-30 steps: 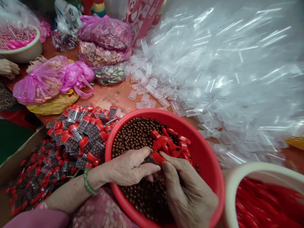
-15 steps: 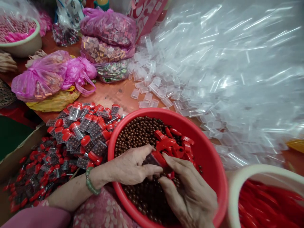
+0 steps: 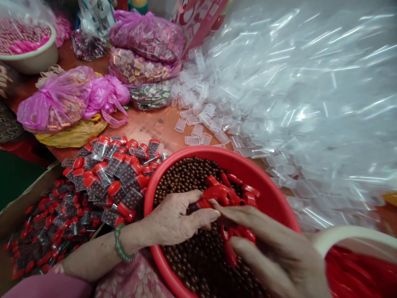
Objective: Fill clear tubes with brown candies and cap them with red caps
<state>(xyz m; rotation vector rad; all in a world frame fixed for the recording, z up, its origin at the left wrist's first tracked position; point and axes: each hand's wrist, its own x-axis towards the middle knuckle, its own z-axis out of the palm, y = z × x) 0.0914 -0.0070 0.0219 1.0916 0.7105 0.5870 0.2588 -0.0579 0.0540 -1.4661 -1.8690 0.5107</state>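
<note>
Over a red basin (image 3: 148, 194), my left hand (image 3: 172, 219) grips a small clear plastic container with a red cap (image 3: 202, 203), mostly hidden by the fingers. My right hand (image 3: 288, 252) has thumb and fingers spread apart, its fingertips close by the red-capped end; whether they touch it I cannot tell. Below both hands lie shiny brown balls (image 3: 186, 176). Loose red caps (image 3: 221, 193) rest on the balls, some of them under my right hand.
Filled red-capped containers (image 3: 120, 169) are heaped left of the basin, with more in a cardboard box (image 3: 34, 186). A big pile of clear empty containers (image 3: 294, 103) spreads to the right. A cream tub (image 3: 341, 236) holds red pieces. Pink bags (image 3: 145, 37) stand behind; another person's hand (image 3: 3, 80) shows far left.
My right hand has drawn its thumb away from the red cap and opened, shifting right. My left hand still grips the container. The view has shifted slightly.
</note>
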